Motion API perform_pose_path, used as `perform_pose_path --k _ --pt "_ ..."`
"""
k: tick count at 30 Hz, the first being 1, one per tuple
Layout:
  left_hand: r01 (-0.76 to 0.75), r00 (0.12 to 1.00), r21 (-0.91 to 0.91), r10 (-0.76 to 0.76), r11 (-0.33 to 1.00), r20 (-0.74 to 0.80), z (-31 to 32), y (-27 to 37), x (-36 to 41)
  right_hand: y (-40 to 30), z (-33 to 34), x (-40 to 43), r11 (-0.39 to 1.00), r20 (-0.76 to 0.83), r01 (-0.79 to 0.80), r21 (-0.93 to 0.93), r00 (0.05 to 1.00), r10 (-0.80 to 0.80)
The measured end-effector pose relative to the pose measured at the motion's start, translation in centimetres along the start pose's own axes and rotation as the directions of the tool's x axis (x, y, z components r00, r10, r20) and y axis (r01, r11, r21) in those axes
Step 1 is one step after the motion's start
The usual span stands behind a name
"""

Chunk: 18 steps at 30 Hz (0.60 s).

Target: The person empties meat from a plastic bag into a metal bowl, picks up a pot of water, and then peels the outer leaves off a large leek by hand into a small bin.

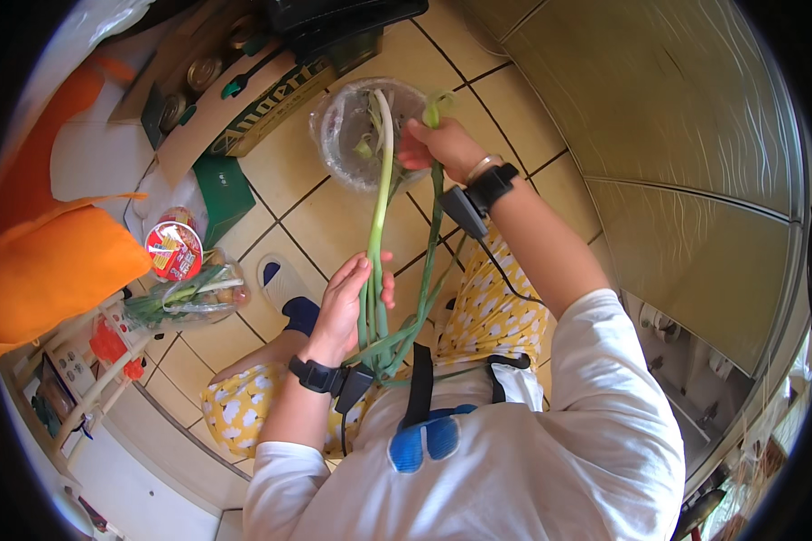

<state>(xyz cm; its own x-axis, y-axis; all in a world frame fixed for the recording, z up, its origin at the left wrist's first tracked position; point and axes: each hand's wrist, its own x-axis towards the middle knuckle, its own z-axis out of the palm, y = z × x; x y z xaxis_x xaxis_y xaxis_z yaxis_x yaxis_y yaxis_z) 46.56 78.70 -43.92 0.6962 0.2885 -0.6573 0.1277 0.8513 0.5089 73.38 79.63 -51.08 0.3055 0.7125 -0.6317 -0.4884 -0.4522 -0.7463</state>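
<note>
My left hand [347, 297] is closed round the green part of a long green onion [384, 176], whose white end reaches up over a round bin lined with a clear plastic bag [331, 145]. Some peeled pieces lie in the bin. My right hand [446, 145], at the bin's right rim, has a pale green strip of onion leaf [436, 111] at its fingers. Long dark green leaves [427, 270] hang beneath that hand and bend back towards my lap. Whether they join the strip is hidden by the hand.
Left of the bin stands an open cardboard box [281, 101] with cans. A red instant noodle cup [174, 250] and a plastic bag of vegetables [203, 294] lie at the left, beside an orange cloth [74, 264]. Large cabinet-like panels [677, 257] rise at the right.
</note>
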Motion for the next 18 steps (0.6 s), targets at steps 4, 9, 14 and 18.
perform_pose_path --k 4,9,14,18 --pt "-0.036 0.999 0.051 0.038 0.998 -0.036 0.9 0.4 0.2 0.9 0.7 -5.1 0.998 0.161 0.001 -0.063 0.987 0.010" --pt "-0.110 0.991 0.071 0.103 0.991 0.087 1.2 0.4 0.7 2.6 2.6 -9.7 0.992 0.309 -0.002 -0.123 0.950 0.041" --pt "-0.161 0.984 0.130 0.149 0.978 0.099 1.8 0.4 0.7 3.0 3.3 -10.3 0.999 0.283 -0.050 -0.018 0.958 0.053" --pt "-0.139 0.942 0.350 0.233 0.926 -0.242 0.1 0.9 1.3 2.5 1.9 -9.1 0.993 0.284 -0.093 0.074 0.956 0.068"
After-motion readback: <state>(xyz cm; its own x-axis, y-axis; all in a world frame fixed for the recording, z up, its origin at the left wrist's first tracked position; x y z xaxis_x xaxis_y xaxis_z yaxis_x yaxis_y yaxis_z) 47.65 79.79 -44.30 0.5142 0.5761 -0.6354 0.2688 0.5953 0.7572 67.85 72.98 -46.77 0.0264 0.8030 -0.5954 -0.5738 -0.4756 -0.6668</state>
